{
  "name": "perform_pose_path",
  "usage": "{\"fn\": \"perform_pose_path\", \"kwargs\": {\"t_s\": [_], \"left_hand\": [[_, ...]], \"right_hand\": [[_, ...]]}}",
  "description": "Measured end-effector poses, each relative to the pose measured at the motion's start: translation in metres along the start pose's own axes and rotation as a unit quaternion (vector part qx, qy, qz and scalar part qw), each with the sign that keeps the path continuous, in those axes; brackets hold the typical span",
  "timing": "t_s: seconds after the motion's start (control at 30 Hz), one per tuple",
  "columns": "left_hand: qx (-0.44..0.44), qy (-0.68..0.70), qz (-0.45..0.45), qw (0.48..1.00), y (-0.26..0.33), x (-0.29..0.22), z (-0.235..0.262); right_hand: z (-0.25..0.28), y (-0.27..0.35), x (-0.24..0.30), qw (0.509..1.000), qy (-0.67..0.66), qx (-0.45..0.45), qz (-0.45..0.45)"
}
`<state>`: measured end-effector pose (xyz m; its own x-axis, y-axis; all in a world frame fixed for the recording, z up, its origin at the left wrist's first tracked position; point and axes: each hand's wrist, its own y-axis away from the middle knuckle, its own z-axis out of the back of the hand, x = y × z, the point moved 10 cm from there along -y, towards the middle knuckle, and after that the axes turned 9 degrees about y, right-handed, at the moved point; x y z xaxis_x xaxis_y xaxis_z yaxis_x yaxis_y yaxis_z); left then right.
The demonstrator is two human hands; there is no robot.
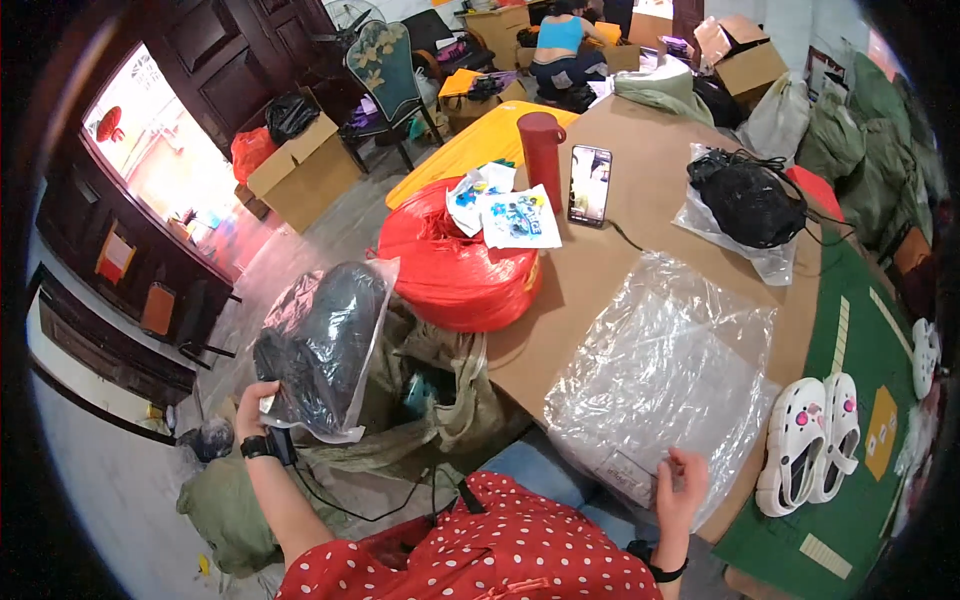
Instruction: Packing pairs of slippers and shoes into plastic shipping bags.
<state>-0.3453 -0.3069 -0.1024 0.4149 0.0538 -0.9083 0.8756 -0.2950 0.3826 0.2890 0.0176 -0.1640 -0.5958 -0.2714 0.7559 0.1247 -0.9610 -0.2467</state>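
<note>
My left hand (256, 412) grips the lower edge of a clear plastic bag (372, 385) with a dark, bundled item (335, 325) inside. The filled bag hangs over an open woven sack (455, 400), left of the table. My right hand (681, 488) is at the near edge of some clear, flat plastic bags (655, 375) on the brown tabletop. Its thumb and fingers are bent together in a pinch at the plastic. What lies between those fingertips is partly hidden.
A red plastic-wrapped bundle (460, 285), red cup (541, 150), propped phone (589, 185) and bagged black item (750, 200) stand on the table (640, 130). White clogs (805, 445) lie on a green mat (780, 545). A person (562, 50) crouches among far boxes.
</note>
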Motion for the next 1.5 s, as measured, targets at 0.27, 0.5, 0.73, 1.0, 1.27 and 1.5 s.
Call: {"fn": "perform_pose_path", "kwargs": {"t_s": [0.27,0.5,0.73,1.0,1.27,1.5], "left_hand": [[0.045,-0.251,0.024,0.967,-0.003,-0.01,0.001],[0.158,-0.466,-0.043,0.87,-0.089,0.075,-0.091],[0.137,-0.364,-0.087,0.917,-0.179,0.242,-0.148],[0.326,-0.772,-0.023,0.544,-0.236,0.414,-0.086],[0.251,-0.793,-0.201,0.518,-0.146,0.356,-0.257],[0.127,-0.789,-0.198,0.567,-0.199,0.417,-0.185]], "right_hand": [[-0.013,-0.005,0.008,0.999,0.027,0.006,0.036],[-0.02,0.002,0.001,0.999,-0.001,0.034,-0.001],[-0.01,0.009,-0.005,0.999,0.012,0.012,-0.038],[-0.02,0.002,0.001,0.999,0.018,0.02,-0.029],[-0.014,0.002,-0.013,0.995,0.1,-0.002,-0.028],[-0.026,-0.004,-0.003,0.995,0.094,0.021,-0.023]]}}
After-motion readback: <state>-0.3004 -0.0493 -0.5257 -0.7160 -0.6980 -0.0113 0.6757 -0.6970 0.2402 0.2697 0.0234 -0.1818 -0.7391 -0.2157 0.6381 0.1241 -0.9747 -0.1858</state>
